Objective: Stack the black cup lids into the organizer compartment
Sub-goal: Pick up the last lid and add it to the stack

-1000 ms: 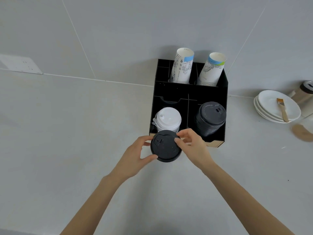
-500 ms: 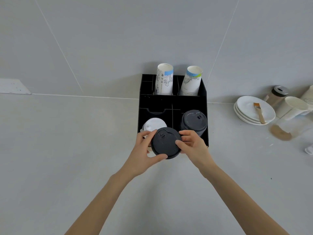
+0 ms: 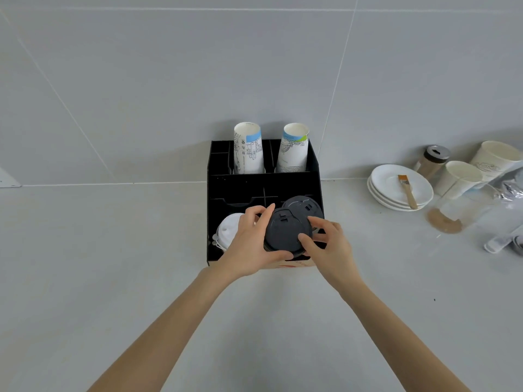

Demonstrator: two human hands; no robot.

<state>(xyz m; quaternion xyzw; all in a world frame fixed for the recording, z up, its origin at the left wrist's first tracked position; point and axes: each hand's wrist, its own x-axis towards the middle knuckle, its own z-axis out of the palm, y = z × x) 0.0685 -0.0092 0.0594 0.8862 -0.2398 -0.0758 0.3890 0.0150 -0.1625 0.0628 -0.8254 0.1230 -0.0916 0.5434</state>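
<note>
A black organizer (image 3: 218,193) stands against the wall. Its front right compartment holds a stack of black lids (image 3: 304,206). White lids (image 3: 230,232) fill the front left compartment. I hold a black cup lid (image 3: 284,232) between both hands, just in front of and partly over the black stack. My left hand (image 3: 250,244) grips its left and near rim; my right hand (image 3: 329,244) pinches its right rim. More black rim shows under the held lid, so it may be a small stack.
Two rolls of paper cups (image 3: 249,151) stand in the organizer's back slots. To the right sit stacked white plates (image 3: 396,190) with a brush, a shaker jar (image 3: 431,161), paper cups (image 3: 458,176), a clear glass (image 3: 452,213) and a foil bag.
Both hands carried the black lid up and to the right, from in front of the white lids toward the black stack. The camera view also shifted, showing more items at right.
</note>
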